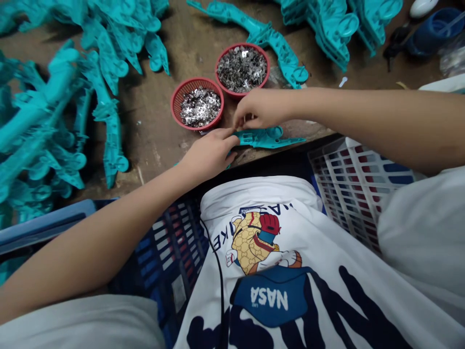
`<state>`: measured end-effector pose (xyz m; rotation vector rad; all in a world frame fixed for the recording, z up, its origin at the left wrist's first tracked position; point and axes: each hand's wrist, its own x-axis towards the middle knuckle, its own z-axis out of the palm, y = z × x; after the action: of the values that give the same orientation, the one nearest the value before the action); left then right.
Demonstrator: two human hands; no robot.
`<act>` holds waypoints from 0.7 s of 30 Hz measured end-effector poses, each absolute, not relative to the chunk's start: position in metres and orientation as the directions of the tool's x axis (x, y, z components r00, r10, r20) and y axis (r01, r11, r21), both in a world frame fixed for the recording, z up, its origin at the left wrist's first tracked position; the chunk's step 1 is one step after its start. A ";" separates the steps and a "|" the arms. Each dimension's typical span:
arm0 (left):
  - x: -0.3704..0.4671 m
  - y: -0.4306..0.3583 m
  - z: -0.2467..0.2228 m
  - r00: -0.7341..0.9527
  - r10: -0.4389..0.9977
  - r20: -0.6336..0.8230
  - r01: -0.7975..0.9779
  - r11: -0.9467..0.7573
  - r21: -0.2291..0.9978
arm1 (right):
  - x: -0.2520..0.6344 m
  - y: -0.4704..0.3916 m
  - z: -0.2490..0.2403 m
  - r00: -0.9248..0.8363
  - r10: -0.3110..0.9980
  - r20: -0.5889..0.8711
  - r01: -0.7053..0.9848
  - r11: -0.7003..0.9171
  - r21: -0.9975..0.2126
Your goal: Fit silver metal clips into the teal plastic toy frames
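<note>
Long teal plastic part (267,139) gripped by left hand (211,153); right hand (264,107) pinched, contents hidden. Part may be tipped if pressed off-centre.

Up in the top right corner of the frame, you have a dark blue cup (426,39) with a smooth white thing (423,7) near it. A small black thing (395,42) sits left of the cup, and some clear plastic (452,62) lies below. Your white crate (358,165) is right of the middle; a blue crate (163,281) is lower left.
</note>
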<state>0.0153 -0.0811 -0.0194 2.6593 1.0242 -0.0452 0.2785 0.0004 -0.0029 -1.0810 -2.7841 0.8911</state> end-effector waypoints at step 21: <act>0.010 -0.078 -0.006 0.662 0.747 -0.064 0.746 -0.647 0.157 | 0.291 -0.011 0.014 -0.463 0.866 -0.188 0.881 0.427 -0.204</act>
<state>0.0101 -0.0780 -0.0060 2.7062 1.2267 0.0095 0.2907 -0.0107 0.0142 -1.6538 -2.6995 0.4396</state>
